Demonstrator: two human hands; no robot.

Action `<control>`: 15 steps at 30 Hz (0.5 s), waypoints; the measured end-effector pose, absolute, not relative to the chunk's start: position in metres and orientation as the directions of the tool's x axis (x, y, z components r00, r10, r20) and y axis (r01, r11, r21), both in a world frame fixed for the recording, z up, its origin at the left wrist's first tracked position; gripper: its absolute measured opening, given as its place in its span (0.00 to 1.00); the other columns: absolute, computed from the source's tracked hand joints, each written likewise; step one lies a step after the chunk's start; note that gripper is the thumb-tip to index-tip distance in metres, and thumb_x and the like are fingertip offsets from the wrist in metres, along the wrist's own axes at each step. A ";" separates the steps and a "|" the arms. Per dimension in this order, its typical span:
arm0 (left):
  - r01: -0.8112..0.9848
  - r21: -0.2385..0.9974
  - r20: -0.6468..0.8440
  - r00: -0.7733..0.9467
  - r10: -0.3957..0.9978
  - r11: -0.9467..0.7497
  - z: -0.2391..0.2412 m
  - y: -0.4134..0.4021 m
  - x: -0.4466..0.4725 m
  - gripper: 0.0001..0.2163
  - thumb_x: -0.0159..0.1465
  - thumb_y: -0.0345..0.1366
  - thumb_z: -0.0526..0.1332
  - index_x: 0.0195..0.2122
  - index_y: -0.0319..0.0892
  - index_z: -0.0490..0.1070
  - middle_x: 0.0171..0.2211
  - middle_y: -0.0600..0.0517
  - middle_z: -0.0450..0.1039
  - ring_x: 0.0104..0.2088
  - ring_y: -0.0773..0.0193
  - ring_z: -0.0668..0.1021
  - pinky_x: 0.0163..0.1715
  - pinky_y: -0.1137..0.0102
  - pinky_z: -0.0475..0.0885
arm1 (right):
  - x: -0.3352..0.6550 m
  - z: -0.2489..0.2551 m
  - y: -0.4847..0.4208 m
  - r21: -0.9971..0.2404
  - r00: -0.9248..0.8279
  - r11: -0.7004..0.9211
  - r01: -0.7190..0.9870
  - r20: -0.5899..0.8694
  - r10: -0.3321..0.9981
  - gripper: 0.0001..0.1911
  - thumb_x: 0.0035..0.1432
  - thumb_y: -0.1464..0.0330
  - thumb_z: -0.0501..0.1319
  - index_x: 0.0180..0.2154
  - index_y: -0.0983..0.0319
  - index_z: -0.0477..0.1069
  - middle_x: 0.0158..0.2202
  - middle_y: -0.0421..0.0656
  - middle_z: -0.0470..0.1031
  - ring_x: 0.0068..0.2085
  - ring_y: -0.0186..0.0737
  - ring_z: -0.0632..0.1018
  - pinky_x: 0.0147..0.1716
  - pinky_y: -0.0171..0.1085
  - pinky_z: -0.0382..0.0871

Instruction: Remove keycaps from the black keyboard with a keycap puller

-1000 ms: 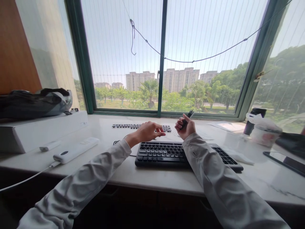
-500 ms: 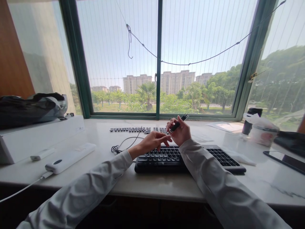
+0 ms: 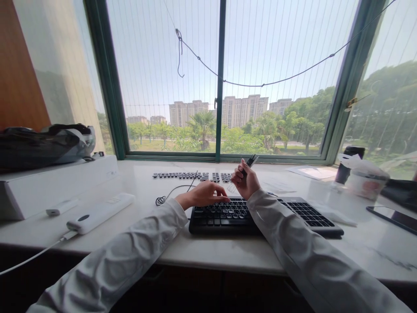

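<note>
While a white power strip (image 3: 99,212) lies at the far left of the tabletop (image 3: 208,250), my left hand (image 3: 205,194) hovers over the top row of the black keyboard (image 3: 228,213), fingers loosely spread and pointing right, holding nothing. Just beside it, my right hand (image 3: 246,180) is raised above the keyboard's far edge, fingers pinching a small black tool (image 3: 250,161) that tilts up toward the window. Behind both hands sits a row of loose keycaps (image 3: 192,176). Far right, a phone (image 3: 392,216) lies flat.
</note>
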State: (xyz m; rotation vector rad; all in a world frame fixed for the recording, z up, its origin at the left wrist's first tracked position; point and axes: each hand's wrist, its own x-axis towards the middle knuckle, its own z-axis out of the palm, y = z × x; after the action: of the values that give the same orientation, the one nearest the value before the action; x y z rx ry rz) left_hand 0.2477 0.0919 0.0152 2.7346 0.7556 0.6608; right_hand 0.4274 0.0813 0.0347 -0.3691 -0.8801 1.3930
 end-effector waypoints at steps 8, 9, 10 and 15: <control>0.350 0.387 0.291 0.832 0.473 -0.853 0.014 0.085 0.250 0.13 0.59 0.47 0.67 0.38 0.43 0.82 0.28 0.53 0.77 0.29 0.69 0.75 0.30 0.77 0.64 | 0.413 0.024 0.085 -0.777 -0.012 0.267 -0.571 0.334 0.943 0.29 0.45 0.52 0.72 0.21 0.60 0.54 0.15 0.30 0.52 0.17 0.25 0.54 0.16 0.31 0.49; 0.341 0.389 0.288 0.838 0.464 -0.856 0.014 0.084 0.250 0.13 0.59 0.47 0.67 0.38 0.43 0.82 0.29 0.53 0.77 0.29 0.69 0.75 0.31 0.77 0.64 | 0.414 0.024 0.085 -0.777 -0.006 0.275 -0.566 0.337 0.941 0.29 0.45 0.52 0.72 0.21 0.60 0.54 0.16 0.30 0.52 0.17 0.25 0.54 0.16 0.31 0.49; 0.334 0.391 0.283 0.843 0.458 -0.857 0.015 0.083 0.250 0.13 0.59 0.47 0.67 0.38 0.44 0.82 0.30 0.53 0.78 0.30 0.69 0.76 0.31 0.76 0.64 | 0.415 0.024 0.085 -0.776 0.001 0.281 -0.564 0.340 0.940 0.28 0.45 0.53 0.72 0.21 0.59 0.54 0.15 0.30 0.52 0.17 0.25 0.54 0.16 0.30 0.49; 0.300 0.414 0.259 0.867 0.427 -0.860 0.014 0.085 0.249 0.14 0.59 0.47 0.67 0.39 0.44 0.82 0.31 0.51 0.80 0.30 0.68 0.76 0.30 0.76 0.65 | 0.424 0.030 0.086 -0.762 0.092 0.325 -0.561 0.333 0.938 0.27 0.44 0.55 0.72 0.21 0.59 0.55 0.15 0.30 0.52 0.17 0.25 0.55 0.16 0.30 0.51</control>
State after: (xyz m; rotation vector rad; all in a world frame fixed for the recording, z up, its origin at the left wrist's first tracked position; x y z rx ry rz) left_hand 0.2488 0.0854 0.0144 2.6760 0.5404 0.4888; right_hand 0.4243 0.0859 0.0303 -0.5109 -0.9161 1.1877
